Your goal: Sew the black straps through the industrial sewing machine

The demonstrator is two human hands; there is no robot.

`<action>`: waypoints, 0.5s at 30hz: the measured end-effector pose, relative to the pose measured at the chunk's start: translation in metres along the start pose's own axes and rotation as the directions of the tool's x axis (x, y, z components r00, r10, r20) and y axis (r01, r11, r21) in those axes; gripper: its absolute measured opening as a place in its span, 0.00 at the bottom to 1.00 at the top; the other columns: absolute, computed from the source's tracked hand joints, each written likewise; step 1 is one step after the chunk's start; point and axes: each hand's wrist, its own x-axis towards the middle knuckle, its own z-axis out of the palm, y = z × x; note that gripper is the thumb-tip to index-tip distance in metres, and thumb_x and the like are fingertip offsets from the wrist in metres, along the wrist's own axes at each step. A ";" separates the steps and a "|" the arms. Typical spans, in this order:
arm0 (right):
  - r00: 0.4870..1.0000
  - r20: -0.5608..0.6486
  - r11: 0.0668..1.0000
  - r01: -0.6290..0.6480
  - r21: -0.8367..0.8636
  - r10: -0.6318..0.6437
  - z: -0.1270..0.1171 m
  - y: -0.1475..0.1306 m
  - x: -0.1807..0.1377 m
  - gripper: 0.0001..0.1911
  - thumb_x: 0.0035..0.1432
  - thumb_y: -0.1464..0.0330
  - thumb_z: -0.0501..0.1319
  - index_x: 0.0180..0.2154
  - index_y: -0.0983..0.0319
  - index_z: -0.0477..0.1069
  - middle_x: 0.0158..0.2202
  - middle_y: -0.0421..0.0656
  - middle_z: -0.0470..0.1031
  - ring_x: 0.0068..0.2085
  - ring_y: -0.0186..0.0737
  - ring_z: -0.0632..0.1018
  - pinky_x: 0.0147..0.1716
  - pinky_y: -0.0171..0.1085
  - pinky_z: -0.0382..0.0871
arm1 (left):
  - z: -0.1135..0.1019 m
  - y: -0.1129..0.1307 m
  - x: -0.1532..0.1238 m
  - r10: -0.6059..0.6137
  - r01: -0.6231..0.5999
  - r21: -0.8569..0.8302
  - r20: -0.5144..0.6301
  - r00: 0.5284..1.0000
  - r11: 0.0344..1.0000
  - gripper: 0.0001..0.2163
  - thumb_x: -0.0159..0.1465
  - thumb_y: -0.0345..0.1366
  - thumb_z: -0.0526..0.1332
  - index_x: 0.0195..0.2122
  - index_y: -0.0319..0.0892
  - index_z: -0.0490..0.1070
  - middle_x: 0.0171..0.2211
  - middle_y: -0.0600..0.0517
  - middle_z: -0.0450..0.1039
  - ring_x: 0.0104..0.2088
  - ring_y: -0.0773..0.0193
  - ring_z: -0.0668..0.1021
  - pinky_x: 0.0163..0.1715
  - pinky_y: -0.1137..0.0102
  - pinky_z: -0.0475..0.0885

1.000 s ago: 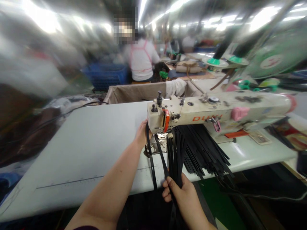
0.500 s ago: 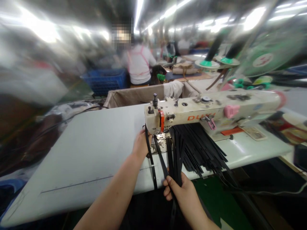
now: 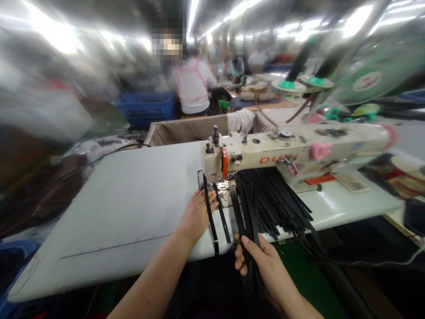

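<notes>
Black strips (image 3: 282, 206) under the sewing machine (image 3: 245, 155)'s arm

Worktop (image 3: 133, 190) runs wide out to the left; strips reach its front edge. Machine hides their far ends, and the held bunch (image 3: 253, 212) fades into dark below. Right hand (image 3: 257, 254) is pinching that bunch. Left hand (image 3: 198, 212)'s palm-down, one strip (image 3: 209, 212) crossing over it, can't tell if it's gripping.

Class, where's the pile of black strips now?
In the head view, the pile of black strips lies right of centre on the table, partly beneath the sewing machine's arm.
</notes>
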 end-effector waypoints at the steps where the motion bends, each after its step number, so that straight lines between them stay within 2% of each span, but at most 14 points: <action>1: 1.000 -0.002 1.000 -0.006 0.001 0.006 -0.001 -0.001 -0.001 0.26 0.48 0.51 0.74 0.39 0.65 0.76 0.23 0.38 0.77 0.21 0.34 0.77 0.18 0.30 0.68 | 0.000 0.000 0.000 -0.005 0.005 -0.003 0.000 1.000 1.000 0.15 0.74 0.37 0.55 0.57 0.44 0.75 0.58 0.46 0.76 0.64 0.52 0.72 0.68 0.48 0.63; 5: 0.998 -0.019 0.998 -0.058 0.007 0.058 -0.005 0.002 -0.001 0.24 0.49 0.54 0.73 0.39 0.65 0.76 0.21 0.37 0.75 0.19 0.34 0.76 0.17 0.29 0.68 | 0.001 -0.002 0.001 -0.009 0.009 -0.009 0.012 1.000 1.000 0.15 0.74 0.36 0.55 0.58 0.45 0.74 0.58 0.46 0.76 0.64 0.52 0.72 0.68 0.48 0.63; 9: 0.997 -0.032 0.997 -0.076 0.023 0.077 -0.006 0.006 -0.001 0.22 0.50 0.57 0.73 0.40 0.66 0.76 0.22 0.39 0.77 0.23 0.37 0.80 0.20 0.30 0.71 | 0.001 -0.002 0.000 0.001 -0.001 -0.011 0.003 1.000 1.000 0.15 0.74 0.37 0.56 0.58 0.45 0.74 0.59 0.46 0.76 0.64 0.52 0.72 0.68 0.47 0.63; 15: 0.997 -0.053 0.998 -0.060 -0.016 0.059 -0.008 0.002 -0.003 0.19 0.47 0.58 0.75 0.33 0.64 0.74 0.25 0.41 0.80 0.25 0.37 0.81 0.22 0.30 0.73 | 0.001 -0.002 0.001 0.006 -0.006 -0.004 0.000 1.000 1.000 0.14 0.74 0.36 0.56 0.57 0.45 0.75 0.58 0.46 0.76 0.64 0.51 0.73 0.67 0.46 0.65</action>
